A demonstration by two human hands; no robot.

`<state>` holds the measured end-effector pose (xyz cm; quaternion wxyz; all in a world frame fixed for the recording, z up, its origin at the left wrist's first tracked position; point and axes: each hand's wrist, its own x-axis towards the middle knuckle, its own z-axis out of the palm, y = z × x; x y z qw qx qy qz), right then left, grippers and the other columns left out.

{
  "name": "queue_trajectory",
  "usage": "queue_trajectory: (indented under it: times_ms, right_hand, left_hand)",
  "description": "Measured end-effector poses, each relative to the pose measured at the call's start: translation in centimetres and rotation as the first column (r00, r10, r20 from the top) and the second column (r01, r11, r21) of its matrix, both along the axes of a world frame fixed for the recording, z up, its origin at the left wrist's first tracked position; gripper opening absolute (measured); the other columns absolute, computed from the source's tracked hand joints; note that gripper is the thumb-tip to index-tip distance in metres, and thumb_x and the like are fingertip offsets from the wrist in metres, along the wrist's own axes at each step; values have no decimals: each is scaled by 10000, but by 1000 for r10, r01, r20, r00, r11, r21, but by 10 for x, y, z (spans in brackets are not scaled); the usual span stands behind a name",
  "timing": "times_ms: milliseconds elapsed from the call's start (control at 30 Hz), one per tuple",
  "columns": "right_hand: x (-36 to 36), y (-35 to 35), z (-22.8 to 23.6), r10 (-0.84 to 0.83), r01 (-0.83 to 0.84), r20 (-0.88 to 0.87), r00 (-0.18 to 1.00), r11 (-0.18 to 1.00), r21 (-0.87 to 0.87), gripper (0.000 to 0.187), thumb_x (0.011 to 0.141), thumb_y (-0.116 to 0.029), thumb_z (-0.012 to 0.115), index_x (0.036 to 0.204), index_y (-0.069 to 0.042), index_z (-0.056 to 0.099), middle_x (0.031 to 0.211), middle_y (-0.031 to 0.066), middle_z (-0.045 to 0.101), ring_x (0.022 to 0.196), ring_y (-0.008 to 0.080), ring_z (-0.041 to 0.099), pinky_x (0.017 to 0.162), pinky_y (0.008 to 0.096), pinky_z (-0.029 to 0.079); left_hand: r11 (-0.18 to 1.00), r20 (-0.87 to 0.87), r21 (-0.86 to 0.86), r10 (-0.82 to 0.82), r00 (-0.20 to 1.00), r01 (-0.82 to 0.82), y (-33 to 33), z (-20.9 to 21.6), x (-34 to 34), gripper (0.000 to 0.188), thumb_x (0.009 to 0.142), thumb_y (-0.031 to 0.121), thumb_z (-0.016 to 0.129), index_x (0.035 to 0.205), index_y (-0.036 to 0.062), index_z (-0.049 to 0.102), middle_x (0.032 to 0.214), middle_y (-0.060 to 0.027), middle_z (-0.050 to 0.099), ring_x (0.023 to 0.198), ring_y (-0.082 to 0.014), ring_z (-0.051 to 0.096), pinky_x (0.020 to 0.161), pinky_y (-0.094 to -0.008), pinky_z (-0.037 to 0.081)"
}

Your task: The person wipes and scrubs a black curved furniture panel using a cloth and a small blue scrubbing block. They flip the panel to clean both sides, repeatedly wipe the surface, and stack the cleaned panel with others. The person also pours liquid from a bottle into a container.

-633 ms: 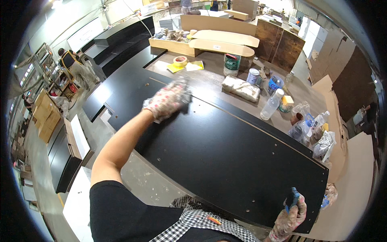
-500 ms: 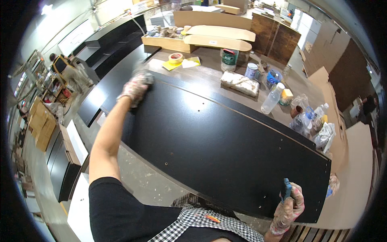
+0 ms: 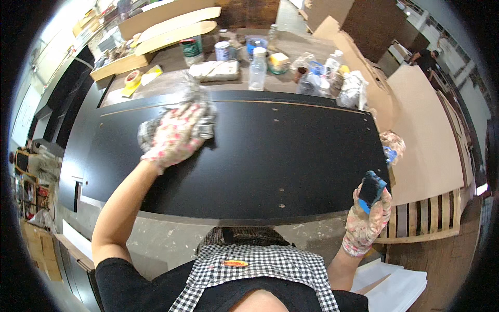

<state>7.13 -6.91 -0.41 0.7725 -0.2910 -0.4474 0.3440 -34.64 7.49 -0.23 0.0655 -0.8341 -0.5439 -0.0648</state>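
A long black panel (image 3: 244, 156) lies across in front of me, with small holes near its right end. My left hand (image 3: 179, 130), in a white glove spotted with pink, presses a crumpled grey checked rag (image 3: 204, 101) onto the left half of the panel; the rag's far end is smeared by motion. Off the panel's right front corner, my right hand (image 3: 368, 221) is raised in a stained glove. Its fingers close around a small blue-and-black block (image 3: 371, 190), which looks like a sanding sponge, with its dark face showing.
Behind the panel, the brown tabletop holds a tape roll (image 3: 133, 78), a green can (image 3: 192, 51), a wrapped white bundle (image 3: 214, 70), a clear bottle (image 3: 257, 70) and crumpled plastic (image 3: 353, 89). Cardboard (image 3: 423, 135) and a slatted wooden pallet (image 3: 423, 221) stand right. A person (image 3: 426, 60) is far right.
My view has swung right. My left hand has slid the rag from the panel's far left end toward its middle. My right hand still holds the block, now turned with its dark face showing.
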Motion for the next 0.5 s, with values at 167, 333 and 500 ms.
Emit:
queue_trajectory:
  times_ms: [167,333,500]
  right_hand:
    - [85,-52,-13,-54,45,-207,977,998,-48,522,933,-299,683,1354,-37,520,1251,220,596,1003,269,636,803,363,582]
    - [148,-91,-39,-81,39,-420,904,993,-107,576,916,-324,699,1368,-33,490,1227,188,591,990,290,569,756,389,515]
    - [169,-85,-53,105,-148,-487,867,988,-51,669,852,-357,768,1369,-49,476,1216,145,551,952,245,478,705,351,426]
  left_hand:
    - [949,9,-30,-314,950,314,63,-1,212,730,882,356,632,1496,63,368,1539,-142,388,1451,-319,324,1198,-488,242]
    - [754,168,80,-655,737,652,48,-3,412,656,839,415,647,1373,54,527,1410,-157,531,1329,-338,478,1081,-503,399]
    - [505,278,122,-844,459,855,-26,-20,436,761,790,426,688,1418,59,463,1446,-157,475,1371,-356,405,1124,-505,326]
